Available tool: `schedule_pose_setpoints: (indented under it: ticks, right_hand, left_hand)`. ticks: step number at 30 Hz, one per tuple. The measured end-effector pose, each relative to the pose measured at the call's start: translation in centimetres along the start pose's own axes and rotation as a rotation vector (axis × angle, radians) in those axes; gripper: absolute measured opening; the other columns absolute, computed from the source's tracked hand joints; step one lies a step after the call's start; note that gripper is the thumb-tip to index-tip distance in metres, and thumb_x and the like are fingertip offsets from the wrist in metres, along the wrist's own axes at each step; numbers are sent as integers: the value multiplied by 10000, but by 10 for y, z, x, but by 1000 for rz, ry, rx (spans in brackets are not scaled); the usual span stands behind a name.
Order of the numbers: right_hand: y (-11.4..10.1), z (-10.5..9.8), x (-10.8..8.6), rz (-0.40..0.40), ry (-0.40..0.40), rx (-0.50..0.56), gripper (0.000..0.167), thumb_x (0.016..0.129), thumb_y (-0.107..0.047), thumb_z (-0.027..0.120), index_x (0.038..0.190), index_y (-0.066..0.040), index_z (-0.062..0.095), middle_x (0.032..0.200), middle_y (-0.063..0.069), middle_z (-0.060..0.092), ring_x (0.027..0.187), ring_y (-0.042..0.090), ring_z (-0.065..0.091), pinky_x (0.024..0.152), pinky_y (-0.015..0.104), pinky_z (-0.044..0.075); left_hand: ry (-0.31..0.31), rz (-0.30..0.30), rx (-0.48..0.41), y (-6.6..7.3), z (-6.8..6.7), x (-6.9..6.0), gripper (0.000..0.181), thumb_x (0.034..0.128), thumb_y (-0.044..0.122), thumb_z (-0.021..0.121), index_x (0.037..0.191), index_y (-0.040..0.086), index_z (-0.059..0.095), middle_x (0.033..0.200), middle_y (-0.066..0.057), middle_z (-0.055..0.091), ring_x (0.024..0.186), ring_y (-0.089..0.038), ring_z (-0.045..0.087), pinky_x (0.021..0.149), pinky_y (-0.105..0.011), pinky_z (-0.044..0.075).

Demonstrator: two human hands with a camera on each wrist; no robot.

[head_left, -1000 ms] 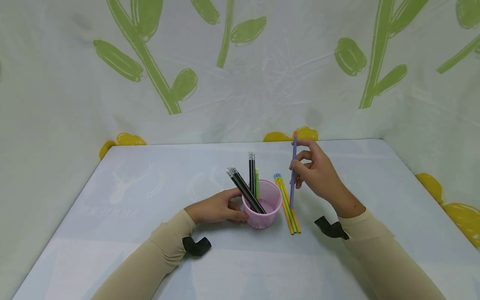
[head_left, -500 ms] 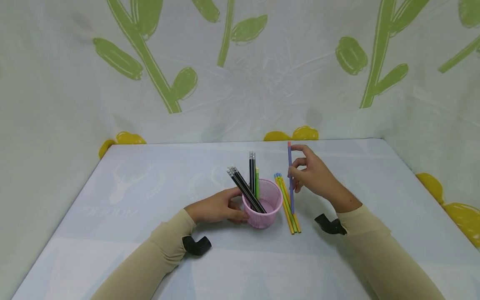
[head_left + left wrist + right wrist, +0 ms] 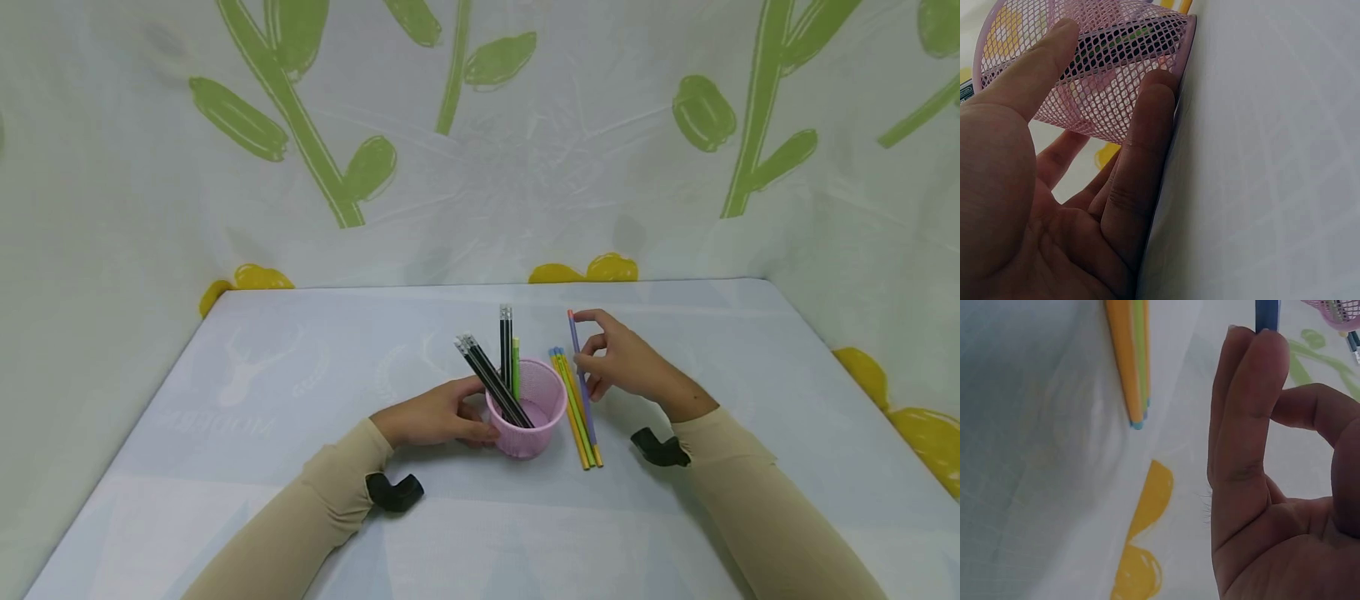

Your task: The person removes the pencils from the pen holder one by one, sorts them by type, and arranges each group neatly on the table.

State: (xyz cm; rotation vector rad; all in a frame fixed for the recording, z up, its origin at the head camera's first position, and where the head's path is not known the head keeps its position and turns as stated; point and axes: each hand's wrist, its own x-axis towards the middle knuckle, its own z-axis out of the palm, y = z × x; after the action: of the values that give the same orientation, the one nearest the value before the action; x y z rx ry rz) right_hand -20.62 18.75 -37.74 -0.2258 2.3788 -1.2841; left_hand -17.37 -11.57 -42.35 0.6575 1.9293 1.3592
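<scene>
My left hand (image 3: 433, 414) holds the side of a pink mesh pencil cup (image 3: 524, 443) standing on the table. In the left wrist view the thumb and fingers lie around the mesh wall (image 3: 1107, 94). Several black pencils (image 3: 489, 377) and a green pencil (image 3: 516, 367) lean inside the cup. To its right, my right hand (image 3: 630, 362) pinches a purple pencil (image 3: 586, 396) with a red end. That pencil slants, its lower end over yellow and green pencils (image 3: 574, 417) lying on the table. In the right wrist view only a short blue-purple piece of the pencil (image 3: 1267, 314) shows above the fingertips.
The white table (image 3: 300, 533) reaches back to a pale wall sheet (image 3: 570, 183) with green leaf and yellow prints. Black straps (image 3: 395, 493) hang at both sleeve cuffs.
The right hand has come down and slightly left, lowering the purple pencil from nearly upright to a slant along the lying pencils. The left hand and cup have stayed in place.
</scene>
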Motion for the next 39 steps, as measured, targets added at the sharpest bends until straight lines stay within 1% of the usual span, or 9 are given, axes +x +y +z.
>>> schedule_pose_setpoints:
  ticks: [6,10,14,19,22,25,30,39]
  right_hand:
    - [8,-1,2,6,-59,-22,684,960,-116,600,1537,-106,232,1024,188,617,639,266,691,632,380,609]
    - [12,-1,4,39,-67,-56,672,957,-125,606,1529,-105,254,1062,180,600,640,245,691,630,367,607]
    - [13,-1,4,89,-79,-92,663,955,-140,608,1525,-125,269,1085,172,588,650,228,690,644,354,607]
    - [15,1,4,126,-114,-116,723,940,-132,622,1549,-150,233,1075,160,602,661,220,683,648,351,605]
    - [17,2,5,123,-137,-120,792,926,-111,641,1572,-151,186,1045,160,615,649,218,679,627,362,605]
    - [19,3,5,115,-159,-124,818,924,-114,659,1580,-149,171,1016,152,612,632,214,673,609,363,603]
    - [21,4,5,105,-178,-143,778,923,-121,668,1563,-144,226,991,142,605,604,209,668,591,356,598]
    - [20,5,5,89,-179,-160,760,928,-126,675,1560,-130,251,972,141,613,593,208,676,582,361,598]
  left_hand:
    - [-3,-6,-14,-1,0,1,612,908,171,740,1444,205,445,1040,-105,759,911,-166,722,824,-340,593]
    - [-8,-4,-12,-2,0,1,610,910,174,739,1444,206,444,1045,-106,757,915,-169,722,827,-345,594]
    - [-6,-7,-12,-2,0,1,609,909,178,740,1442,208,445,1034,-102,759,908,-171,721,825,-344,594]
    - [-4,-4,-10,-3,0,2,615,909,174,741,1446,200,443,1029,-101,759,900,-166,721,820,-339,594]
    - [-4,-4,-7,-3,0,2,608,907,178,743,1438,200,449,1033,-97,759,898,-168,722,817,-339,594]
    - [-3,-9,-5,-2,0,2,598,908,182,742,1431,201,454,1034,-94,760,899,-168,721,815,-337,593]
    - [-7,-10,-16,-1,0,2,594,911,172,739,1431,191,452,1046,-105,758,910,-172,723,822,-341,594]
    - [-10,-11,-15,-3,-1,2,585,912,173,740,1424,197,458,1047,-99,758,913,-167,724,823,-338,593]
